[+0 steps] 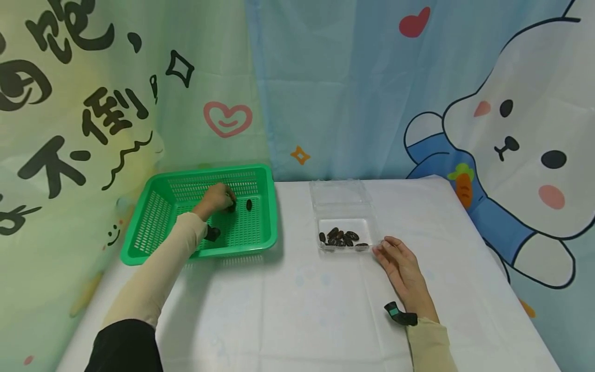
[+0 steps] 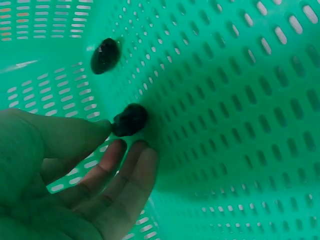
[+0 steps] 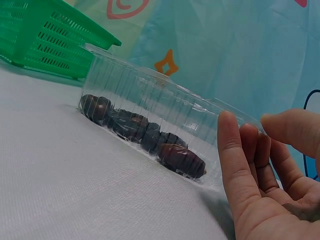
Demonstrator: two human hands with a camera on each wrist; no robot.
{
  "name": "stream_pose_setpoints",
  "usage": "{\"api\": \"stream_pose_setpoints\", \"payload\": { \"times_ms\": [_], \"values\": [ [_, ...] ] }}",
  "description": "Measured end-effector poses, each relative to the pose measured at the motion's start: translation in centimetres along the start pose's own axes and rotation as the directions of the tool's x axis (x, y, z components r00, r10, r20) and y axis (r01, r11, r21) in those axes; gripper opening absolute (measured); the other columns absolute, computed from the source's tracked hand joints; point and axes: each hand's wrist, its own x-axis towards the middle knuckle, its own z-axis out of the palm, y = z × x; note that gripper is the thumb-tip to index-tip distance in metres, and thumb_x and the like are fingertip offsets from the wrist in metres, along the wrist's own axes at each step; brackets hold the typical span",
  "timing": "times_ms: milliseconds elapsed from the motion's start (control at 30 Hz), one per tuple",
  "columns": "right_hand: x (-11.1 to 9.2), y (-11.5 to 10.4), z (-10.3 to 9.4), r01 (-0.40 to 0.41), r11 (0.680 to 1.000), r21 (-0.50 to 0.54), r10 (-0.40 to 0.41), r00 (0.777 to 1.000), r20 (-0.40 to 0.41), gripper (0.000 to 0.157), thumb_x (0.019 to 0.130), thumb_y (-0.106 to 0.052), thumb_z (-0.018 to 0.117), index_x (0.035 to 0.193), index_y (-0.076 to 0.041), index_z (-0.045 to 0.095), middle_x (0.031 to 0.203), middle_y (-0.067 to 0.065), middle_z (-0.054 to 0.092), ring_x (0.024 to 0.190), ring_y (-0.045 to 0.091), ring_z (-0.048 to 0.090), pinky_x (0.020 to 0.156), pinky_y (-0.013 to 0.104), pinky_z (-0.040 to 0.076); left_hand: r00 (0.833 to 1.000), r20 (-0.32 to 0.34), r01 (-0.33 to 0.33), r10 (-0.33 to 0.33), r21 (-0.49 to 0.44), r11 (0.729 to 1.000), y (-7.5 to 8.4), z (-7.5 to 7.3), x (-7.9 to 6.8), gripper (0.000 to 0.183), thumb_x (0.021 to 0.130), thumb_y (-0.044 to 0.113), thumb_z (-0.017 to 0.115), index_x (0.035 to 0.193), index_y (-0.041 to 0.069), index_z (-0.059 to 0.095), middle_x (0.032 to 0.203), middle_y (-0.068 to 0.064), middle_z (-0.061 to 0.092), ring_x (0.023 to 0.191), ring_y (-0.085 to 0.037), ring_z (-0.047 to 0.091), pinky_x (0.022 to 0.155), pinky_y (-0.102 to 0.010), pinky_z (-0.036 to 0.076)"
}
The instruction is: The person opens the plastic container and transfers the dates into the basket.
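In the green plastic basket my left hand is at a dark, wrinkled date, its thumb tip against one end and the fingertips curved close under it. A second date lies in the basket a little to the right. My right hand holds the near right corner of a clear plastic box, thumb at the rim and fingers along the outer wall. Several dark dates lie inside toward the box's near side, and its lid is folded back.
A white cloth covers the table under basket and box. Behind stands a printed curtain with a cartoon rabbit at the right. A black strap piece sits at my right wrist.
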Motion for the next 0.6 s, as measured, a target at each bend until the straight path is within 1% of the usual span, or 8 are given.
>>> {"api": "stream_pose_setpoints", "payload": {
  "times_ms": [133, 233, 267, 367, 500, 600],
  "values": [
    [0.0, 0.0, 0.0, -0.003, 1.0, 0.007, 0.003, 1.0, 0.003, 0.017, 0.104, 0.001, 0.058, 0.118, -0.007, 0.063, 0.106, 0.003, 0.066, 0.103, 0.012, 0.068, 0.1, 0.027, 0.058, 0.999, -0.031, -0.038, 0.039, 0.048, 0.998, 0.6, -0.5, -0.3, 0.036, 0.102, 0.005, 0.051, 0.131, -0.008, 0.066, 0.135, -0.031, 0.064, 0.105, -0.04, 0.068, 0.084, -0.048, 0.058],
    [0.1, 0.0, 0.0, -0.004, 1.0, 0.006, 0.004, 1.0, 0.006, 0.017, 0.105, 0.002, 0.056, 0.117, -0.008, 0.063, 0.106, 0.003, 0.066, 0.103, 0.012, 0.068, 0.1, 0.026, 0.058, 0.994, -0.07, -0.077, 0.082, 0.063, 0.995, 1.8, -1.1, -0.7, 0.036, 0.103, 0.009, 0.051, 0.133, -0.005, 0.066, 0.135, -0.029, 0.065, 0.12, -0.043, 0.064, 0.095, -0.055, 0.056],
    [0.1, 0.0, 0.0, -0.004, 1.0, 0.004, 0.004, 1.0, 0.005, 0.017, 0.105, 0.001, 0.056, 0.117, -0.008, 0.063, 0.105, 0.003, 0.067, 0.103, 0.012, 0.068, 0.1, 0.026, 0.058, 0.992, -0.079, -0.098, 0.103, 0.063, 0.993, 2.3, -1.4, -1.0, 0.035, 0.104, 0.01, 0.051, 0.133, -0.005, 0.065, 0.134, -0.028, 0.065, 0.122, -0.044, 0.064, 0.097, -0.056, 0.056],
    [0.1, -0.1, 0.1, -0.009, 1.0, -0.004, 0.009, 1.0, 0.008, 0.016, 0.105, 0.001, 0.057, 0.117, -0.009, 0.063, 0.106, 0.002, 0.066, 0.104, 0.011, 0.068, 0.101, 0.026, 0.058, 0.981, -0.105, -0.159, 0.163, 0.049, 0.986, 3.9, -1.9, -1.9, 0.034, 0.106, 0.012, 0.053, 0.134, -0.003, 0.065, 0.134, -0.026, 0.066, 0.123, -0.043, 0.063, 0.1, -0.057, 0.054],
    [0.0, -0.1, 0.0, -0.011, 1.0, -0.015, 0.011, 1.0, 0.018, 0.016, 0.106, -0.001, 0.056, 0.119, -0.008, 0.061, 0.11, 0.002, 0.064, 0.104, 0.011, 0.067, 0.102, 0.026, 0.057, 0.967, -0.106, -0.234, 0.231, -0.019, 0.972, 6.3, -2.2, -3.2, 0.036, 0.108, 0.015, 0.054, 0.139, 0.0, 0.063, 0.137, -0.023, 0.065, 0.124, -0.04, 0.062, 0.102, -0.056, 0.053],
    [0.0, 0.1, 0.0, -0.013, 1.0, -0.013, 0.014, 1.0, 0.025, 0.016, 0.106, -0.001, 0.055, 0.12, -0.008, 0.061, 0.113, 0.002, 0.062, 0.105, 0.011, 0.067, 0.104, 0.025, 0.056, 0.955, -0.108, -0.283, 0.275, -0.064, 0.957, 8.0, -2.2, -3.7, 0.036, 0.108, 0.016, 0.054, 0.141, 0.001, 0.062, 0.137, -0.02, 0.066, 0.122, -0.038, 0.064, 0.1, -0.054, 0.054]
  ]
}}
